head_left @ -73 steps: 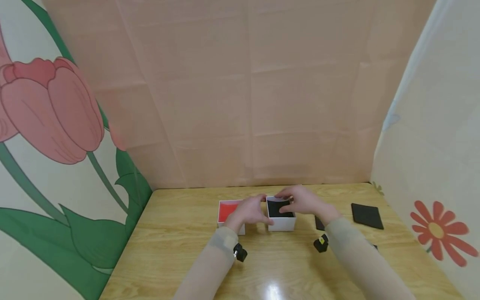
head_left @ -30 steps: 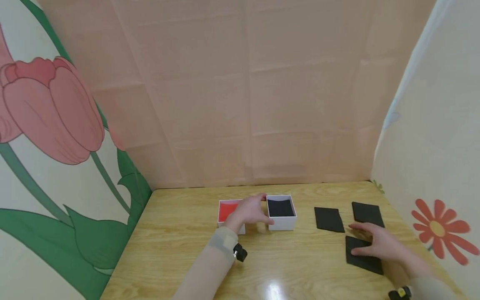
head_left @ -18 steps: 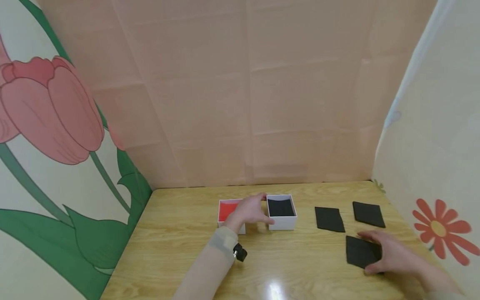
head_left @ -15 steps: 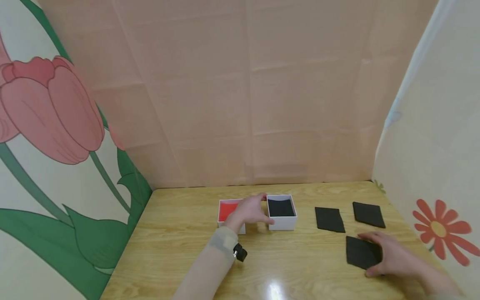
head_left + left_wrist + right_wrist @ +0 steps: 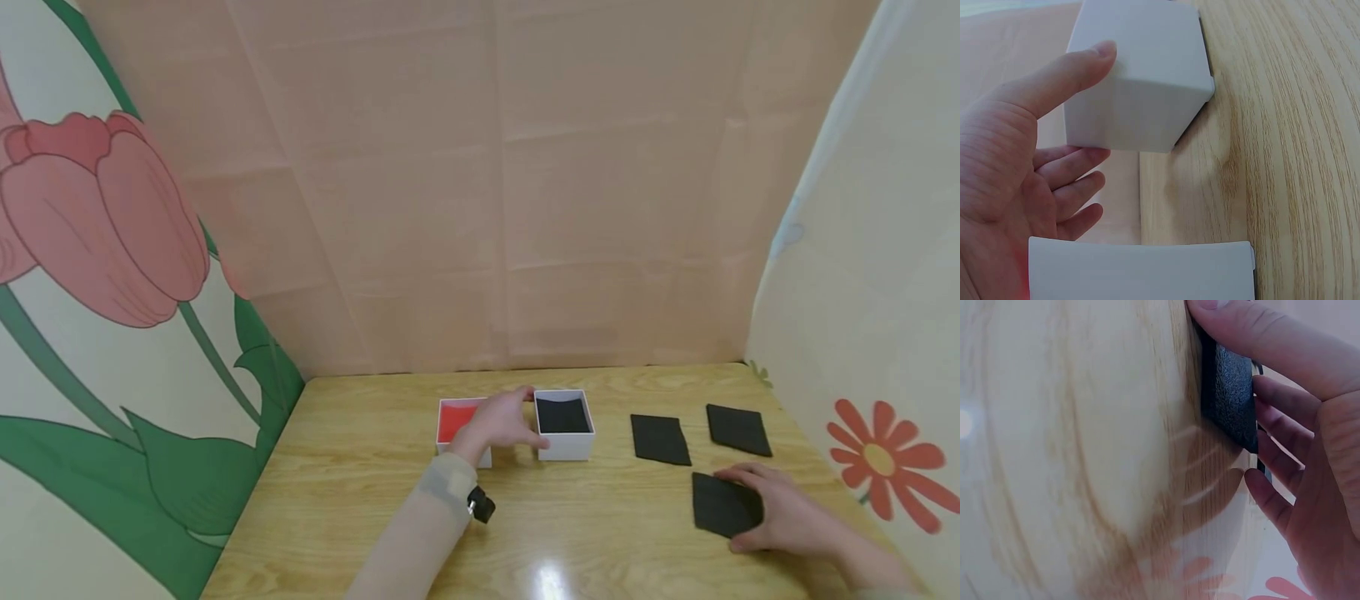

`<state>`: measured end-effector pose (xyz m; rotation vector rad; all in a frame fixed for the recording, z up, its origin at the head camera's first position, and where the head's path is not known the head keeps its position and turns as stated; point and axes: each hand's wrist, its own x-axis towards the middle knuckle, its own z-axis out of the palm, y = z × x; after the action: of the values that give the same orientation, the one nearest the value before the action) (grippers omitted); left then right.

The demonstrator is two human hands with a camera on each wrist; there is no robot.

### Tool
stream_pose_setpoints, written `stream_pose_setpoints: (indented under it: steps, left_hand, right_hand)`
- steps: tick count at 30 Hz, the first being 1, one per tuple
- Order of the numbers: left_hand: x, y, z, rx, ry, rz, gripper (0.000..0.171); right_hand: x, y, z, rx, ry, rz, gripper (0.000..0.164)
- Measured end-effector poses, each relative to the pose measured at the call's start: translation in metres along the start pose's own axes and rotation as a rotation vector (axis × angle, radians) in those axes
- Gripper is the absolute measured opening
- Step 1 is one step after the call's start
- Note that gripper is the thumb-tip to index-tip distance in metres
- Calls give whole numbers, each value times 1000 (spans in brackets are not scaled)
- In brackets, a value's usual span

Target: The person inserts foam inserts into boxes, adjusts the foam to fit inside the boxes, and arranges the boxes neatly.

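My left hand (image 5: 501, 425) grips a small white open-topped box (image 5: 564, 447) at its left side. In the left wrist view the thumb lies on one face of this box (image 5: 1141, 56) and the fingertips reach round another. A black sheet (image 5: 562, 417) lies inside it. At the front right of the table, my right hand (image 5: 787, 515) holds a thin black square pad (image 5: 720, 504) by opposite edges. The right wrist view shows the pad's dark, grainy surface (image 5: 1232, 394) between thumb and fingers, close over the wood.
A second white box (image 5: 486, 459) with a red interior stands to the left, partly hidden behind my left hand. Two more black square pads lie flat at the right: one nearer the boxes (image 5: 660, 439), one farther back (image 5: 738, 430). Cloth backdrops border the wooden table (image 5: 337, 483).
My right hand has left the white box, moved right and forward to the nearest black pad, and its thumb and fingers have closed on its edges. My left hand has stayed at the box.
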<state>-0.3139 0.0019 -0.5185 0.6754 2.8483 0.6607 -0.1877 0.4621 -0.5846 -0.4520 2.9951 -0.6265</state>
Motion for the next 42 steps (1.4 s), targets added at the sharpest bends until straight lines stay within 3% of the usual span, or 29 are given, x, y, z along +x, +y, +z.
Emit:
stream_pose_setpoints:
  steps: [9,16,23,34,37,42]
  left_hand:
    - [1,-2,1,-2,3,2,97]
    - [1,-2,1,4,-2,-3,97]
    - [1,-3,1,-4,4,10,99]
    - [4,-4,3,2,10,27,99]
    - [4,-4,4,3,15,34,97]
    - [5,-6,4,-2,10,28,95]
  right_hand:
    - [4,-1,0,-13,-7,1,100]
    - [14,-16,-6,-10,109,-79,100]
    - [43,-41,-18,49,79,-99,93]
    - [106,-90,-9,161,56,-163,94]
    - [122,-105,-8,168,51,-219,95]
    - [145,-134,-12,171,3,-231,94]
